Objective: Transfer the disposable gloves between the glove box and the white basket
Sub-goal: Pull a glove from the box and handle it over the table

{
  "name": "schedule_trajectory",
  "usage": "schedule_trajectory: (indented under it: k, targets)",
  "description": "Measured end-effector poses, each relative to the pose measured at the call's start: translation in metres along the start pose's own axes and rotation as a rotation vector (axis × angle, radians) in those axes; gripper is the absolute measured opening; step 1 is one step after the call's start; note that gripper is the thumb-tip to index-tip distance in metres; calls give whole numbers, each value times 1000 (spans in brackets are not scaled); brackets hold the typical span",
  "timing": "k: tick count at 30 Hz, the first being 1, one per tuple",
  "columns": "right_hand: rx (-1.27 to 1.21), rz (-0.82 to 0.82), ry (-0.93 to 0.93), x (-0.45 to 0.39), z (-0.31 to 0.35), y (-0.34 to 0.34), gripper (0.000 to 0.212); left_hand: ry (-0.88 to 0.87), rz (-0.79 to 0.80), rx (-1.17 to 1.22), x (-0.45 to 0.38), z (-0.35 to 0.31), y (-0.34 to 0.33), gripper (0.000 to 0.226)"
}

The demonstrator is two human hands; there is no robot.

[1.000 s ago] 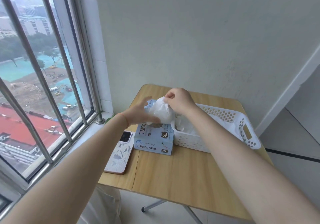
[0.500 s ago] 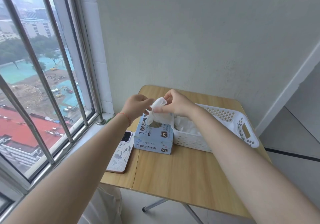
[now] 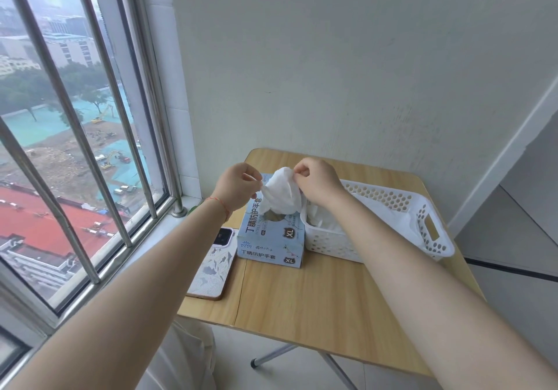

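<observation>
Head-camera view: at mid-frame a crumpled white glove (image 3: 282, 191) is pinched at its left edge by the left hand (image 3: 238, 185) and at its top by the right hand (image 3: 317, 181), fingers curled, above the blue cardboard glove box (image 3: 271, 238). The perforated white basket (image 3: 401, 205), holding more gloves, is partly hidden by the right forearm; a phone (image 3: 213, 265) lies left of the box on the wooden surface (image 3: 302, 299). Compared with half a second ago, the glove is spread wider and fuller.

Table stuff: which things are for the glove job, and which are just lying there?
For the job:
white glove, pinched by left hand and right hand
blue glove box
white basket, with more white gloves inside

Just lying about:
phone, left of the box
wooden table
</observation>
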State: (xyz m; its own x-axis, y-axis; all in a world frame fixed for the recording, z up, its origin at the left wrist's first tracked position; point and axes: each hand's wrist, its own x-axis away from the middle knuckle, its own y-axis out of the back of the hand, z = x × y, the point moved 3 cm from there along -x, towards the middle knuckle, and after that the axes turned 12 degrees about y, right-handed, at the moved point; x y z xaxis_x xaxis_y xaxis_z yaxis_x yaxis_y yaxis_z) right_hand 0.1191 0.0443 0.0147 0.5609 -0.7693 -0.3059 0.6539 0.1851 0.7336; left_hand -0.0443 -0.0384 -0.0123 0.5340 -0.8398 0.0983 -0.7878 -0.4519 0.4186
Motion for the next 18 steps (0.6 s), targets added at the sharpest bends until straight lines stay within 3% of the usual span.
schedule_trajectory:
  k: [1, 5, 12, 18]
  targets:
    - [-92, -9, -30, -2, -1, -1, 8, -5, 25, 23, 2, -1, 1, 3]
    - [-419, 11, -134, -4, 1, -9, 23, -66, 144, -21, 8, -8, -9, 29]
    - [-376, -57, -158, 0, -6, -2, 25, -38, -2, -86, -4, 4, -9, 15]
    - [-399, 79, -175, 6, -9, 1, 15, 38, -102, -63, -10, 12, -4, 20]
